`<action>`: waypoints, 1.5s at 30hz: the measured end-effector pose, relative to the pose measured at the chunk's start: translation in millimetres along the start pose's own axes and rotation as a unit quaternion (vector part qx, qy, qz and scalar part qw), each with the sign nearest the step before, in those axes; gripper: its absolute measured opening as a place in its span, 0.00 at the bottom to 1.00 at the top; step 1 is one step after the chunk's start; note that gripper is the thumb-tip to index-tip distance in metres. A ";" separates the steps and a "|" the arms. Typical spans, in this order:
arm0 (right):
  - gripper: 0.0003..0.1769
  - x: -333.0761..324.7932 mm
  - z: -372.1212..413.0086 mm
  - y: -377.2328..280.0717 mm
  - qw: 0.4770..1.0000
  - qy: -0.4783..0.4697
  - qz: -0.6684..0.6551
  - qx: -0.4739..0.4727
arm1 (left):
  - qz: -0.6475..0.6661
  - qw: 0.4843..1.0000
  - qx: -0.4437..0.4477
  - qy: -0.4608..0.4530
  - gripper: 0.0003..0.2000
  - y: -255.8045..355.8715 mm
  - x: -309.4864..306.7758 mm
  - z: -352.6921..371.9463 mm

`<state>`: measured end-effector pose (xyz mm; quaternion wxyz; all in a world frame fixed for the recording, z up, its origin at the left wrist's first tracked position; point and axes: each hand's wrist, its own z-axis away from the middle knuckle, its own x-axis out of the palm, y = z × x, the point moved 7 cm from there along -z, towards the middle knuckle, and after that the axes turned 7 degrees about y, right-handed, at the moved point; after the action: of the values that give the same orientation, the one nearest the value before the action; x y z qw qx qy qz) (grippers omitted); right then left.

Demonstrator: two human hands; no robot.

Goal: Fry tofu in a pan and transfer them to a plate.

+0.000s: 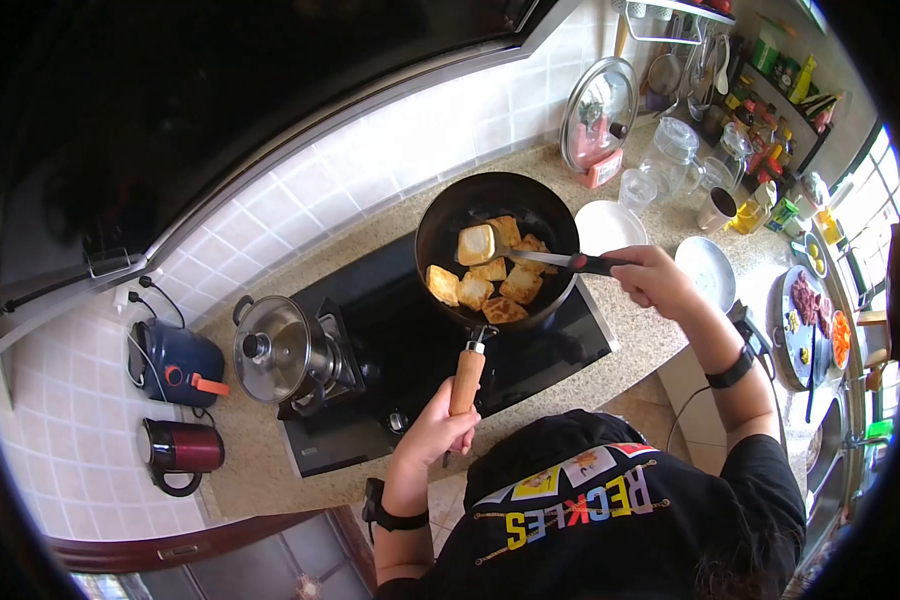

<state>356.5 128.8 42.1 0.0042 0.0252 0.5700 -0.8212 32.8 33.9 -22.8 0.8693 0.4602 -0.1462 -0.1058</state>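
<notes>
My left hand (440,428) is wrapped round the wooden handle of a dark wok (530,205) over the black hob. In my right hand (660,280) is a spatula (595,265) with a black grip and a metal shaft reaching into the wok. Several golden-brown slices that look like fried tofu (521,285) lie in the wok, some overlapping. One paler slice (476,244) sits at the spatula's end, whose blade is largely hidden among the pieces.
A lidded steel pot (275,350) stands on the left burner of the hob (380,330). Farther left are a blue appliance (177,360) and a red kettle (185,445). White plates (705,272), a glass jug (670,150) and a round food tray (795,360) are on the right.
</notes>
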 end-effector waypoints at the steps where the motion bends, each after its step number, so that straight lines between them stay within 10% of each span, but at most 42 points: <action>1: 0.18 -6.6 7.1 -8.1 0.999 0.010 0.043 -0.012 | 0.005 1.000 -0.006 0.003 0.21 -0.5 0.0 0.4; 29: 0.15 2.1 30.9 -90.3 0.935 0.037 0.344 -0.079 | 0.038 0.999 0.001 -0.005 0.21 -5.9 5.5 -1.6; 45: 0.16 23.1 -7.5 -32.2 0.983 0.012 0.178 -0.037 | 0.034 0.999 0.009 -0.001 0.21 -5.6 7.2 -2.5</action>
<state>332.6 147.6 68.5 0.1446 0.1358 0.5867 -0.7852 40.1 30.4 -27.7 0.8682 0.4626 -0.1633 -0.0752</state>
